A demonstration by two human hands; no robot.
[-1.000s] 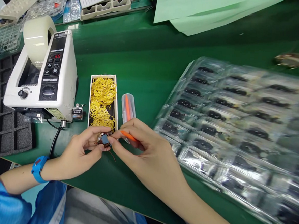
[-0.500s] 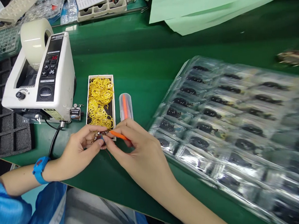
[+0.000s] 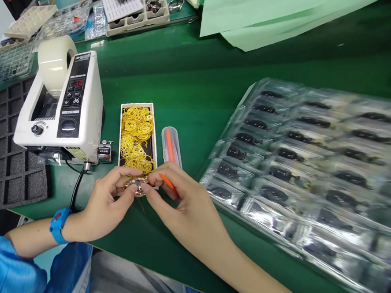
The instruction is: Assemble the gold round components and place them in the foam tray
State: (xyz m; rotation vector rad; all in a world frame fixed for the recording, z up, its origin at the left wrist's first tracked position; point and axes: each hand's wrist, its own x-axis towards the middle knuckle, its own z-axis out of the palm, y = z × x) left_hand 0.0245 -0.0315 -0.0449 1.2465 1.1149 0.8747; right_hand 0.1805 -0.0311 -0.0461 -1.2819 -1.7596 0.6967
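Observation:
My left hand (image 3: 107, 205) pinches a small round part (image 3: 140, 189) between thumb and fingers. The part looks metallic, with shiny spots round its rim, and a thin dark wire (image 3: 141, 205) hangs below it. Thumb and forefinger of my right hand (image 3: 187, 203) grip the same part's right side. An orange stick-like tool (image 3: 167, 180) is also tucked in my right hand, its lower end hidden by the fingers. Just beyond my hands, a white-edged box (image 3: 154, 139) contains many thin yellow rings (image 3: 136, 136). My fingers cover its near edge.
A white tape dispenser (image 3: 95, 100) with a clear roll stands left, beside a black compartment tray (image 3: 21, 175). A clear case (image 3: 177, 150) with an orange piece lies right of the box. Clear trays (image 3: 260, 221) of dark parts are at right; green sheets (image 3: 256, 17) lie behind.
The scene has shifted slightly right and down as the camera turned. Both hands have opened up a little around the round part, so more of it shows. The orange tool points more away from it.

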